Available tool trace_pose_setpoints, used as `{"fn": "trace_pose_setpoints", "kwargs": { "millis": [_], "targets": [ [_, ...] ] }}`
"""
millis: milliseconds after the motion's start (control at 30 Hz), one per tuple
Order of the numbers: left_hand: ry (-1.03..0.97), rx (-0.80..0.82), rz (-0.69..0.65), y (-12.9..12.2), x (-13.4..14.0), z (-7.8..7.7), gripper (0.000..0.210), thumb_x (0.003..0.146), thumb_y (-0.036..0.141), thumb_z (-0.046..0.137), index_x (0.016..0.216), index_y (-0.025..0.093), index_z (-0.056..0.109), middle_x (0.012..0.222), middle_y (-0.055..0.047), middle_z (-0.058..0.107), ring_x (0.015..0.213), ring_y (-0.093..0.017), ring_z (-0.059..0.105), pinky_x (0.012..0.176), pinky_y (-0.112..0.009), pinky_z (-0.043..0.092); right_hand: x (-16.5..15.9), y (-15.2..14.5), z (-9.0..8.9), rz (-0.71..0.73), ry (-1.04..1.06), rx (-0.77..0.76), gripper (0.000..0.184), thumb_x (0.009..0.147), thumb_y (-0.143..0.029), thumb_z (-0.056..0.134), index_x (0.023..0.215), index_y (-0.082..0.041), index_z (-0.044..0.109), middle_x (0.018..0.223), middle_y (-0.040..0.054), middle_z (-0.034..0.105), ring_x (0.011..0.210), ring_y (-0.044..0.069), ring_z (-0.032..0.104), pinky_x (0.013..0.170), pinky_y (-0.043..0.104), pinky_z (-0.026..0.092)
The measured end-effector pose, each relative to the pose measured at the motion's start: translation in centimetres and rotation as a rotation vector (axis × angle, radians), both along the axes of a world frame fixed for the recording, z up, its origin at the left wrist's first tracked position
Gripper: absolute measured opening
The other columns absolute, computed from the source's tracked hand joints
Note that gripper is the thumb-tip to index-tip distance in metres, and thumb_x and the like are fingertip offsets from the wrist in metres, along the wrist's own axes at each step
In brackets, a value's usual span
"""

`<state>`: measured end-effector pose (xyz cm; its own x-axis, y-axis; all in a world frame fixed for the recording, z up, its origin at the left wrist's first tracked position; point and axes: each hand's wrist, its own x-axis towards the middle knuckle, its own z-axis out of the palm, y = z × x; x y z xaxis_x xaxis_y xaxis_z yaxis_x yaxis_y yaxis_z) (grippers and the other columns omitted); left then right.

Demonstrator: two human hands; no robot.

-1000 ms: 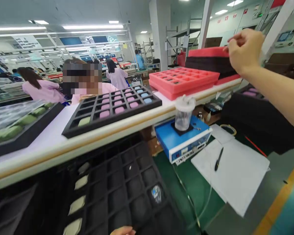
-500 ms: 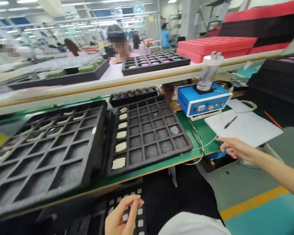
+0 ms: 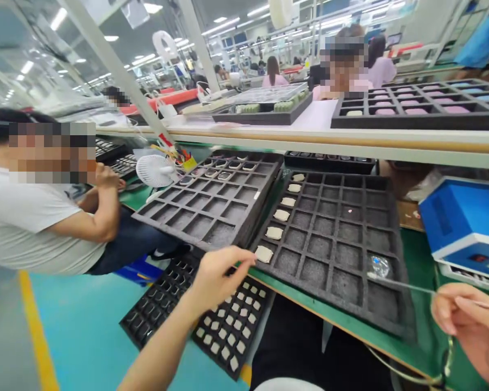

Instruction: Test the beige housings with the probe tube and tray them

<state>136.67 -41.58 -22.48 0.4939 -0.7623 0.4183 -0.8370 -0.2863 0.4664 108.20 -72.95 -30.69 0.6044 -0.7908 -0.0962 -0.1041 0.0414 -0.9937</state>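
Note:
In the head view, my left hand (image 3: 222, 277) reaches in over the bench edge. Its thumb and forefinger come together at the left edge of the nearest beige square piece (image 3: 264, 254). That piece lies in the front left cell of a black foam tray (image 3: 313, 271), at the near end of a column of similar pieces. On the right, my right hand (image 3: 468, 320) is closed around a thin pale rod (image 3: 411, 287). The rod's tip slants over the tray, near a small clear plastic item (image 3: 378, 266) with a blue spot.
A second foam tray (image 3: 228, 203) with several dark-framed pieces stands left of mine. Below the bench edge is a tray of small pale pieces (image 3: 232, 320). A blue box (image 3: 468, 217) stands right, a shelf (image 3: 269, 140) runs behind, and a person (image 3: 36, 217) sits left.
The view has swung left. My left hand has moved from below the bench to the nearest beige piece. My right hand has come to the tray's right side and now holds the rod.

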Motion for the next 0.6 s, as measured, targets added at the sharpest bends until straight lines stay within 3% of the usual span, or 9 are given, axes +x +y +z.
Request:
{"fn": "trace_pose_setpoints", "kwargs": {
  "millis": [100, 200, 300, 400, 600],
  "targets": [
    [-0.104, -0.003, 0.126, -1.7, 5.8, 3.7, 0.023, 0.087, 0.028, 0.052, 0.087, 0.017, 0.072, 0.079, -0.003, 0.074, 0.072, -0.017, 0.067, 0.074, -0.025, 0.051, 4.4, 0.2, 1.5, -0.108, -0.14, -0.071, 0.011, 0.069, -0.05, 0.065, 0.069, -0.041, 0.071, 0.061, 0.0091, 0.051, 0.049, 0.024, 0.049, 0.04, 0.044, 0.039],
    [-0.155, 0.182, 0.18, -4.9, 13.5, 5.7, 0.026, 0.086, 0.027, 0.049, 0.091, 0.015, 0.071, 0.088, -0.005, 0.074, 0.08, -0.019, 0.066, 0.079, -0.028, 0.049, 8.0, -0.4, 1.4, -0.03, -0.187, -0.058, 0.013, 0.069, -0.048, 0.071, 0.072, -0.035, 0.073, 0.063, 0.0056, 0.058, 0.051, 0.02, 0.051, 0.044, 0.038, 0.043],
    [-0.17, 0.282, 0.158, -9.0, 20.8, 5.8, 0.025, 0.083, 0.018, 0.048, 0.089, 0.014, 0.072, 0.097, -0.008, 0.074, 0.092, -0.022, 0.065, 0.088, -0.031, 0.047, 10.1, -1.6, 0.1, 0.069, -0.21, -0.006, 0.021, 0.067, -0.046, 0.077, 0.073, -0.027, 0.072, 0.062, 0.0036, 0.062, 0.05, 0.016, 0.053, 0.047, 0.031, 0.044],
    [-0.15, 0.353, 0.162, -12.6, 25.7, 4.9, 0.021, 0.083, 0.013, 0.052, 0.092, 0.012, 0.071, 0.101, -0.009, 0.073, 0.099, -0.022, 0.065, 0.093, -0.033, 0.046, 10.9, -2.3, -1.0, 0.131, -0.193, 0.047, 0.026, 0.069, -0.045, 0.077, 0.075, -0.02, 0.071, 0.063, 0.0041, 0.063, 0.05, 0.014, 0.054, 0.047, 0.027, 0.043],
    [-0.042, 0.551, 0.202, -16.0, 28.9, 4.6, 0.021, 0.083, 0.027, 0.068, 0.097, 0.012, 0.069, 0.096, -0.006, 0.072, 0.091, -0.02, 0.067, 0.09, -0.041, 0.05, 11.0, -2.4, -1.7, 0.185, -0.195, 0.082, 0.029, 0.073, -0.045, 0.074, 0.078, -0.017, 0.069, 0.064, 0.0031, 0.062, 0.051, 0.012, 0.053, 0.05, 0.024, 0.044]
  ]
}}
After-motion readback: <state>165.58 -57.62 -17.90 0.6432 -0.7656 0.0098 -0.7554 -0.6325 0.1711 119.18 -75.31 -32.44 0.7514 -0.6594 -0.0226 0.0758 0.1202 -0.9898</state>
